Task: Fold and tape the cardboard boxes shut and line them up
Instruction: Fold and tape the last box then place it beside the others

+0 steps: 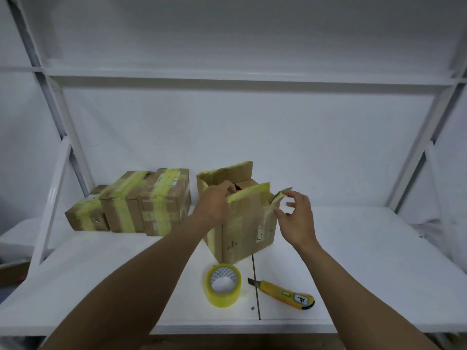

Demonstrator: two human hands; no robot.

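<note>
Yellow knife (pixel 283 291) by tape roll (pixel 223 286), black character on label (pixel 301 299)

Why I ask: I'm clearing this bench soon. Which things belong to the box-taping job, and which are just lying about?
Job:
open brown cardboard box, flaps up
three taped brown cardboard boxes, in a row
roll of yellowish clear tape
yellow utility knife

Not part of it:
white tabletop
white metal shelf frame
brownish thing, far left, too blurred to name
</note>
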